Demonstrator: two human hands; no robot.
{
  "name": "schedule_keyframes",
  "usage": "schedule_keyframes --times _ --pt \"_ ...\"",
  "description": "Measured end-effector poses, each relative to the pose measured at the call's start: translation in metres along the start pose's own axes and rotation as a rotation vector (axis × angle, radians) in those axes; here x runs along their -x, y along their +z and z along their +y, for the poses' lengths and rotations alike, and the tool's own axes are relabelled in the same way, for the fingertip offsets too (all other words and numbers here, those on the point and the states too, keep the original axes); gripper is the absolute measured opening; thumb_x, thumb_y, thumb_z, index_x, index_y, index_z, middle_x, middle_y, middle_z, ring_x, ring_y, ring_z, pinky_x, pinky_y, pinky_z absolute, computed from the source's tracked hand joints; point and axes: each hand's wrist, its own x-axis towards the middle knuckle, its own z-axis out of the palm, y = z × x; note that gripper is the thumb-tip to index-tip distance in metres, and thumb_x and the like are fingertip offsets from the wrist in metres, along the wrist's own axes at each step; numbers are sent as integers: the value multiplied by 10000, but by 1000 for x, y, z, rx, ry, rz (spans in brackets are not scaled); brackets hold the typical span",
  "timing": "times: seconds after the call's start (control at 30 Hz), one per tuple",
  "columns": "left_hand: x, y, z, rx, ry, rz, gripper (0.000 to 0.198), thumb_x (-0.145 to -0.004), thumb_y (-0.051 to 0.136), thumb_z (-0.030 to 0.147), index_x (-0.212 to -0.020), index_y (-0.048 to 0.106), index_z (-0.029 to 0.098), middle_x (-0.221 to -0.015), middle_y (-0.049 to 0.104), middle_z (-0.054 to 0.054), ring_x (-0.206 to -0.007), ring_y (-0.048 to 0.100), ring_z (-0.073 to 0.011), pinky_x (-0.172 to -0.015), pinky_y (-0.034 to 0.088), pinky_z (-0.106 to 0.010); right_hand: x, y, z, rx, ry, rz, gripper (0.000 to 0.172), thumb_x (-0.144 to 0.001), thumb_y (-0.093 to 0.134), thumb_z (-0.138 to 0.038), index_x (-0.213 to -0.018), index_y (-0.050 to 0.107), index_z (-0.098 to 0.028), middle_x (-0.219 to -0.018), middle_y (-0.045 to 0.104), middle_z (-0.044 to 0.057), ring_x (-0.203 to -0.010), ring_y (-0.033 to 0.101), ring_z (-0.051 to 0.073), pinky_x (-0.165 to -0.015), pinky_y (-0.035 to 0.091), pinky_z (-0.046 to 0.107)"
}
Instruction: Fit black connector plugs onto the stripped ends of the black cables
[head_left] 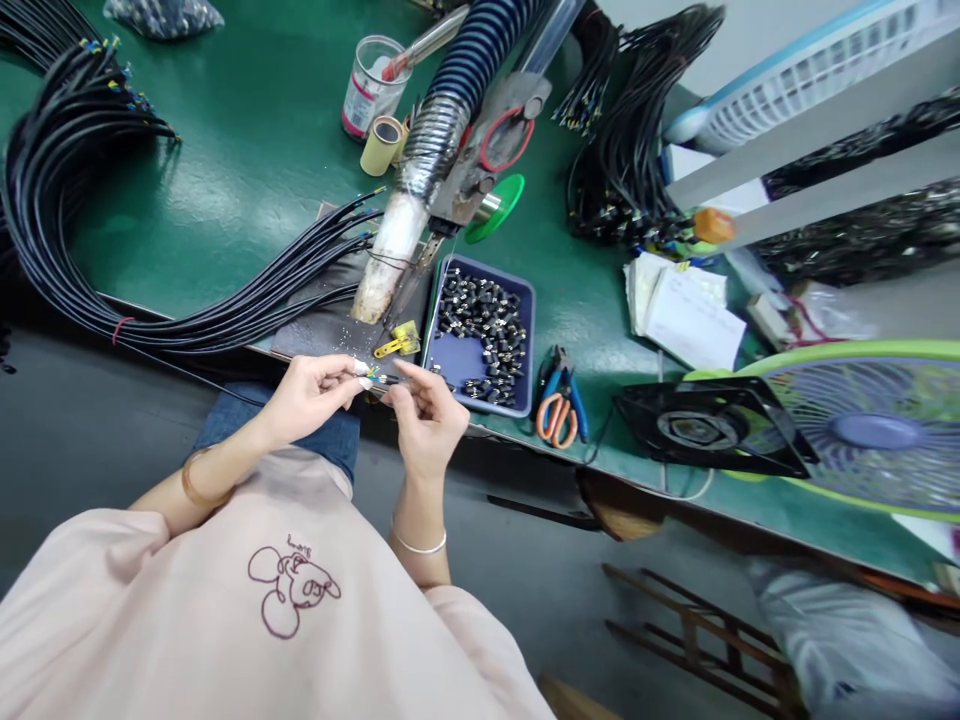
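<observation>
My left hand (311, 395) is pinched shut on the end of a black cable whose coloured wire tips (377, 377) stick out toward my right hand. My right hand (427, 415) is closed in a pinch at those same wire tips, holding something too small to name. Both hands hover at the near edge of the green bench (247, 170). A bundle of black cables (225, 315) sweeps from the left toward my hands. Just beyond my right hand lies a blue tray (457, 355) of small black parts.
A foil-wrapped hose and a fixture (442, 150) stand behind the hands. Orange-handled pliers (559, 405) lie right of the tray. A black square fan (705, 430), a green fan (862, 430), papers (686, 315), a jar (371, 85), a tape roll (382, 143) and more cable bundles (630, 150) crowd the bench.
</observation>
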Motion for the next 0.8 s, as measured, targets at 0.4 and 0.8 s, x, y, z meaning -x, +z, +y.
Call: schedule_keyframes --times 0.4,0.8 --pt "-2 1 -12 -103 53 63 171 -812 646 301 -824 627 131 -575 585 12 -490 519 -83 -503 414 -188 -4 -3 -8 314 -348 -72 222 -949 577 -233 -1064 767 -217 -587 656 -17 -481 525 87 -539 443 221" --pt "-5 4 -14 -70 24 74 223 -796 645 337 -750 597 124 -595 427 51 -515 342 -47 -490 273 -180 9 3 -1 -12 -70 318 218 -971 488 -311 -1167 553 -241 -666 673 -47 -420 553 93 -471 470 238"
